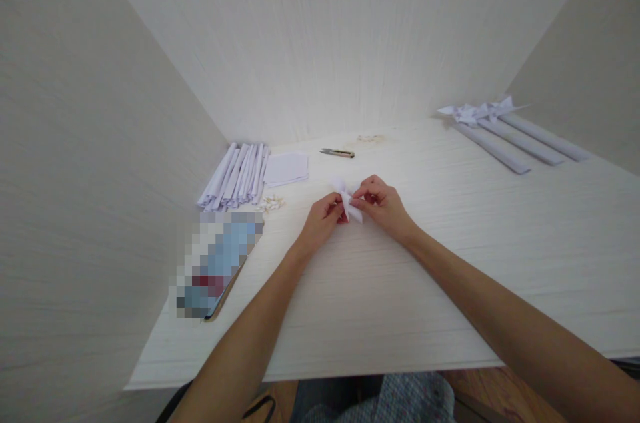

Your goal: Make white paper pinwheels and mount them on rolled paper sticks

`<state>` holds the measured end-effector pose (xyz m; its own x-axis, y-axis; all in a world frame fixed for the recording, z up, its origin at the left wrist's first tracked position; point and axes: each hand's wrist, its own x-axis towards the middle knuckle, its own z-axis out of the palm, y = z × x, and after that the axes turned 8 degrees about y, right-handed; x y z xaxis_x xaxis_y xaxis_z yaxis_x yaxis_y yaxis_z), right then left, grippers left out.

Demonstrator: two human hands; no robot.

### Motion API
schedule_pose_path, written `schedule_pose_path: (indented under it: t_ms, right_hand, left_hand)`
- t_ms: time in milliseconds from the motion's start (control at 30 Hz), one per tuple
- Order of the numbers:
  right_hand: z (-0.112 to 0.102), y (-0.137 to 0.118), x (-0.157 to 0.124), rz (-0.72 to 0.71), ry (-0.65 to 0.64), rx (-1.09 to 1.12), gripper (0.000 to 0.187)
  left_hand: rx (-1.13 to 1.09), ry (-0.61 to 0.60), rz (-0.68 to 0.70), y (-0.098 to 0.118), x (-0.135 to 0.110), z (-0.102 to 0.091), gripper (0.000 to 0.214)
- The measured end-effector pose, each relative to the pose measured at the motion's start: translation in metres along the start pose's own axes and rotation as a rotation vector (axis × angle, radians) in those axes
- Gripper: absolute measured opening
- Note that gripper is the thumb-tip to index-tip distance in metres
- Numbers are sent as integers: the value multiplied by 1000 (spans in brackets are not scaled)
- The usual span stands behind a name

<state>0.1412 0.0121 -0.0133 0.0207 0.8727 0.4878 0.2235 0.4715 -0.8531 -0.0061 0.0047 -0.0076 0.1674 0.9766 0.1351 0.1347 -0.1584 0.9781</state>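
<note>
In front of me, a folded piece of white paper [354,210] is held just above the table between both hands. My left hand [323,218] is closed, its thumb and fingers gripping the left side of the paper. From the right, my right hand [383,204] pinches the same piece with thumb and forefinger. Flaps of the paper stick up behind the fingers and hang down between the hands. The fingers partly cover its folds, so its full shape is hidden.
Rolled white paper tubes [235,176] lie at left, beside a stack of paper squares [287,168]. Small pale bits [271,203] and a blurred phone [227,263] lie nearer. Thread snips [337,152] and more bits [370,138] lie behind. Pinwheel-like paper shapes [480,111] top several paper sticks [523,141].
</note>
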Motion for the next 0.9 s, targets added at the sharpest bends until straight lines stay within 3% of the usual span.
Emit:
schedule_pose_path:
  t_ms: [233,533,733,900]
  right_hand:
    - [1,-1,-1,-16,29,28,14]
    - [1,-1,4,224,141,344,23]
    - [3,-9,-3,114,25,130,46]
    - [7,-13,-6,115,34,87,46]
  left_hand:
    - [-14,-7,-17,1,0,-1,12]
    - [-236,64,-89,-8,1,0,21]
    - [-179,110,-40,-6,1,0,13]
    - [-136,106,-35,-5,1,0,14]
